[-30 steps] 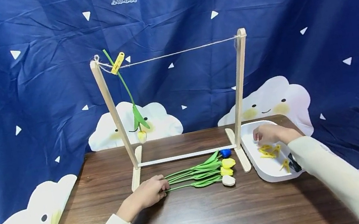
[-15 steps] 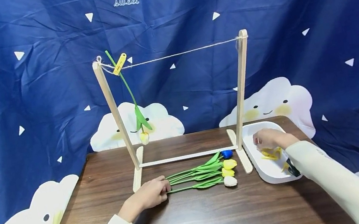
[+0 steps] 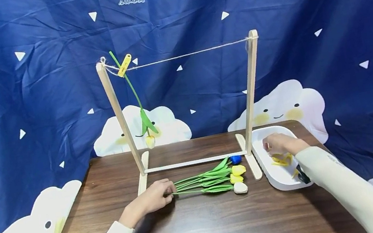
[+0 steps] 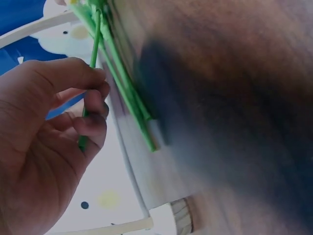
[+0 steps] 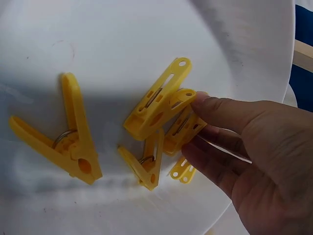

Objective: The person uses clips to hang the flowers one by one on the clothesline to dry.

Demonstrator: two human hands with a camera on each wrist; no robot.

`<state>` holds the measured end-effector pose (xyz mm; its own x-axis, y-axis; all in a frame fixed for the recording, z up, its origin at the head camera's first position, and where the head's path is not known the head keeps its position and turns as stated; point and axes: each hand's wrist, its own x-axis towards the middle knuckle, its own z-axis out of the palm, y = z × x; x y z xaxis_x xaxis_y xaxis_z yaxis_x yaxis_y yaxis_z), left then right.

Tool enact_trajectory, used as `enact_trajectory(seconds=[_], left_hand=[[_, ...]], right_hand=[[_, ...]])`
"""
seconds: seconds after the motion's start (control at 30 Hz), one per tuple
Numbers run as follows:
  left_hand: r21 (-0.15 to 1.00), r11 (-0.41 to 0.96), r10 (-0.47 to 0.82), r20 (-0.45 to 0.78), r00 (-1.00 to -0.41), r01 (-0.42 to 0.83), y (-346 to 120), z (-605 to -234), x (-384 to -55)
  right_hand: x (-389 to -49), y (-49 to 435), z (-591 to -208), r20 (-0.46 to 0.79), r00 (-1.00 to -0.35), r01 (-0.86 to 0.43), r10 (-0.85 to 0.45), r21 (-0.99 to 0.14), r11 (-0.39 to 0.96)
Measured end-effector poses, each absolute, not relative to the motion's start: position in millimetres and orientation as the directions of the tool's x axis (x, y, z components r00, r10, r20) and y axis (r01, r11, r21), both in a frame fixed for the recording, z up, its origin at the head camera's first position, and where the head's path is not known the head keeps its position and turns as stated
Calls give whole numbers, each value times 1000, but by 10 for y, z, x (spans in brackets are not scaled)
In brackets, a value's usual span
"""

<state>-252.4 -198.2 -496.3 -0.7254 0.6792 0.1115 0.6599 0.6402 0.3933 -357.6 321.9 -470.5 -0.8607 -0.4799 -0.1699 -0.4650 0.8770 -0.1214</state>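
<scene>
In the head view my left hand [image 3: 156, 196] is at the stem ends of several artificial tulips lying on the table. The left wrist view shows its fingers curled round one green stem [image 4: 95, 44], that of the white tulip [image 3: 240, 188]; other stems [image 4: 124, 88] lie beside it. My right hand [image 3: 280, 144] reaches into the white tray [image 3: 272, 181]. In the right wrist view its thumb and fingers pinch a yellow clothespin [image 5: 181, 128] in a small pile. One clothespin [image 5: 76, 142] lies apart from these.
A wooden frame [image 3: 250, 94] carries a string [image 3: 184, 55] between its two posts. From its left end a tulip [image 3: 143, 121] hangs head down by a yellow clothespin [image 3: 124, 65]. A blue tulip [image 3: 235, 159] and yellow tulips [image 3: 238, 170] lie before the frame.
My left hand has raised the white tulip's stem end a little. My right hand has stayed in the tray, its fingers coming down among the clothespins.
</scene>
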Motion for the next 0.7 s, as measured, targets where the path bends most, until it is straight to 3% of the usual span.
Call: enact_trajectory(seconds=[0.27, 0.7], left_hand=[[414, 627, 659, 170, -733, 660, -1999, -4815, -2574], [424, 649, 616, 194, -763, 632, -1922, -4427, -2544]], right_hand=[[-3607, 3225, -4694, -198, -882, -408, -428, -137, 903], [-3618, 3311, -4541, -112, -891, -410, -440, -219, 886]])
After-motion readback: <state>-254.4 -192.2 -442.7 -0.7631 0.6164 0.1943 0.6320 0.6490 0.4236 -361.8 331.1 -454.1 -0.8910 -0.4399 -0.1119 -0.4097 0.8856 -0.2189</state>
